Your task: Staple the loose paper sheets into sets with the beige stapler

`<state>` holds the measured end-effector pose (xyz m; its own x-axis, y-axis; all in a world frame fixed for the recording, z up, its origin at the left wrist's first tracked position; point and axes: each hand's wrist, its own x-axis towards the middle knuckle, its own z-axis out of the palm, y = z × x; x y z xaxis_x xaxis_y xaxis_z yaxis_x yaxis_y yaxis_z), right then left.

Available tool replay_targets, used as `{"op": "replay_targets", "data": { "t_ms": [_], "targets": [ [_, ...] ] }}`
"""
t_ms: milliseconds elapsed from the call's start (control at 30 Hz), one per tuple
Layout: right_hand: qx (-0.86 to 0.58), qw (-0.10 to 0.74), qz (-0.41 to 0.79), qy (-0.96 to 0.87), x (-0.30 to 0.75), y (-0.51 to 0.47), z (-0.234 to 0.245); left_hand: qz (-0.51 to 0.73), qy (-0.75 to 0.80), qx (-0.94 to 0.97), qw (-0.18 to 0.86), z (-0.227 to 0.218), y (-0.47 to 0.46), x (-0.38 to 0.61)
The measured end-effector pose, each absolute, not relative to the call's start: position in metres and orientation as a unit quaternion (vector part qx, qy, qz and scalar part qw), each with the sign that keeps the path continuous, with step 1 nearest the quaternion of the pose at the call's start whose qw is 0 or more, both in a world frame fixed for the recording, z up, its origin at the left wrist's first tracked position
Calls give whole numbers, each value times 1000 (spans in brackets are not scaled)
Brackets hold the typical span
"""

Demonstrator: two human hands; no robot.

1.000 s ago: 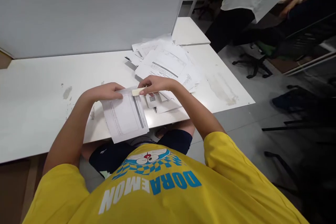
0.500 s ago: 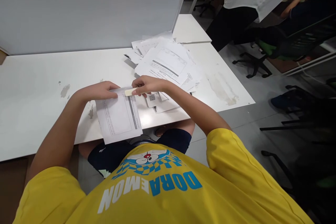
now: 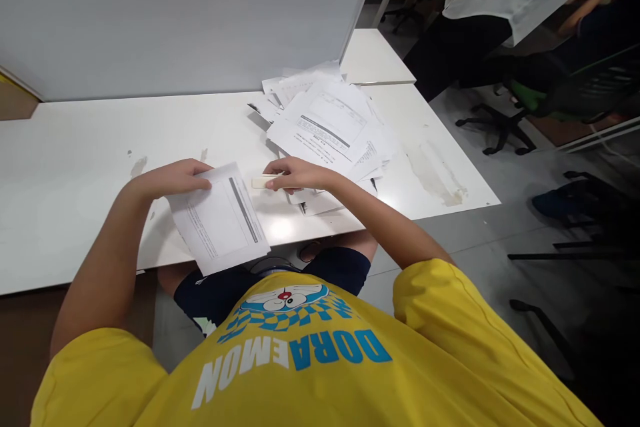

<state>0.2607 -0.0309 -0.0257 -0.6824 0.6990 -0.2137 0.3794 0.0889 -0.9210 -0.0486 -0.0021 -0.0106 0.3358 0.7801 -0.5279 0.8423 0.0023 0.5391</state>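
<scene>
My left hand (image 3: 183,178) is closed on the upper edge of a few printed paper sheets (image 3: 215,223), thumb on top. The sheets hang tilted over the front edge of the table, and their lower corner reaches above my lap. In my right hand (image 3: 295,175) is a small cream-coloured stapler (image 3: 261,182), its blunt end pointing left toward the sheets. A narrow gap separates it from the paper. My fingers hide most of its body.
A messy pile of printed papers (image 3: 330,120) lies beyond my right hand on the white table (image 3: 90,147). A grey partition (image 3: 175,13) stands along the table's back. Office chairs (image 3: 500,120) and another person's arm (image 3: 590,10) are at the right.
My left hand has drawn the sheets a little to the left, away from the stapler. The stapler, over the sheets' upper corner before, is now apart from them.
</scene>
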Motion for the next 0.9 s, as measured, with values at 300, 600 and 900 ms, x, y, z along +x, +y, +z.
{"op": "replay_targets", "data": {
  "t_ms": [300, 600, 900],
  "targets": [
    [-430, 403, 564, -579, 308, -66, -45, 222, 812, 452, 295, -50, -4, -171],
    [-452, 484, 576, -478, 309, -114, -65, 195, 848, 485, 82, -70, 10, -177],
    [-501, 557, 534, -393, 334, -136, -88, 366, 765, 522, -85, -84, -3, -149]
  ]
}}
